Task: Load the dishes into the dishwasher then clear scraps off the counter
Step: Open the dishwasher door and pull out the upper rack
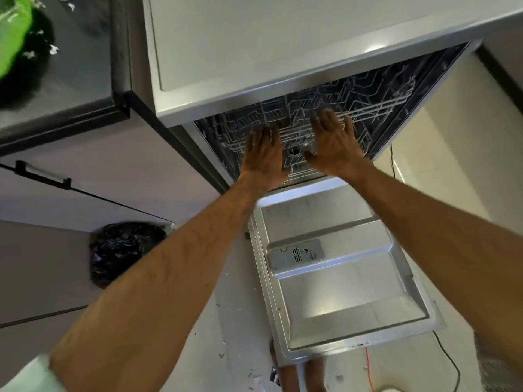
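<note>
Stainless-steel dishwasher door point(339, 292) — folded down flat, ribbed inner panel, with a grey rectangular detergent dispenser point(295, 253) set into it. White floor scraps point(223, 349) fleck the pale floor beside it; a crumpled black bag point(121, 250) sits to the left. Left hand point(263, 159) and right hand point(334, 148) — both flat, fingers straight and slightly spread, holding nothing, at the front of the white wire rack point(373, 108) inside the tub; contact is blurred and cannot be told. Farthest, left: a dark glossy counter point(79, 66) with white counter scraps point(53, 49) and a green object point(12, 35).
</note>
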The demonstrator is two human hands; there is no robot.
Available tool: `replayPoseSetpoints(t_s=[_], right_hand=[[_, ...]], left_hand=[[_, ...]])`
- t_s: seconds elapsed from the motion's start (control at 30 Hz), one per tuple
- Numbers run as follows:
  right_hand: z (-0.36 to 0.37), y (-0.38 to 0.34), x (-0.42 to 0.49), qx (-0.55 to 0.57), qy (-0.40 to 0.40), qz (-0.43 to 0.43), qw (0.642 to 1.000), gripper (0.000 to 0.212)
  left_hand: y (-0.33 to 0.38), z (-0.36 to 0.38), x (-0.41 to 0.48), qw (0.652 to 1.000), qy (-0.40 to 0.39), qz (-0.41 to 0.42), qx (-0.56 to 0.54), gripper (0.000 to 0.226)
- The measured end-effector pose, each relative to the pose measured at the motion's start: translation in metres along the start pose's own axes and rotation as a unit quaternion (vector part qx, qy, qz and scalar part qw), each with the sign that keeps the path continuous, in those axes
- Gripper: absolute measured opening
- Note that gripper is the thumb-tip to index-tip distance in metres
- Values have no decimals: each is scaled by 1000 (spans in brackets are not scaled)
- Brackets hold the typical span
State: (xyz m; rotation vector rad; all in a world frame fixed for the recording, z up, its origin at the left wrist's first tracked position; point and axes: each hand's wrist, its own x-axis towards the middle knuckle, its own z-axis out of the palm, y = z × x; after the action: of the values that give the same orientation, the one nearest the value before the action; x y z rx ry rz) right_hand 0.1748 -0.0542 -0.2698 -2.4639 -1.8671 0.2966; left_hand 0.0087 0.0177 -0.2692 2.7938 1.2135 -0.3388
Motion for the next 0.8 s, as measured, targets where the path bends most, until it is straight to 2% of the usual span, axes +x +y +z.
replayPoseSetpoints(t_s=[0.07, 0.17, 0.27, 0.37, 0.5, 0.6, 0.7, 0.8], right_hand=[[11, 0, -6, -17, -58, 7, 998, 82], [33, -1, -26, -13, -82, 22, 996, 92], [38, 3, -33, 22, -37, 31, 999, 94], [25, 6, -22, 20, 13, 2, 1000, 91], [0, 16, 10, -21, 14, -12, 1000, 90], [-7, 29, 25, -60, -42, -3, 997, 85], [-1, 32, 24, -51, -70, 8, 996, 80], [3, 30, 20, 1, -28, 20, 999, 65]], left_hand=[[-3, 15, 0, 999, -47, 5, 21, 103], [0, 29, -14, 999, -15, 20, 44, 102], [1, 26, -22, 998, 39, 29, 25, 94], [-1, 20, -15, 996, 82, 20, -9, 89], [-3, 6, 8, 998, 45, 34, -20, 103], [-5, 2, 28, 999, -8, 22, -37, 111], [-4, 4, 32, 997, -54, -7, -61, 107], [-5, 17, 26, 999, -18, -9, -43, 88]])
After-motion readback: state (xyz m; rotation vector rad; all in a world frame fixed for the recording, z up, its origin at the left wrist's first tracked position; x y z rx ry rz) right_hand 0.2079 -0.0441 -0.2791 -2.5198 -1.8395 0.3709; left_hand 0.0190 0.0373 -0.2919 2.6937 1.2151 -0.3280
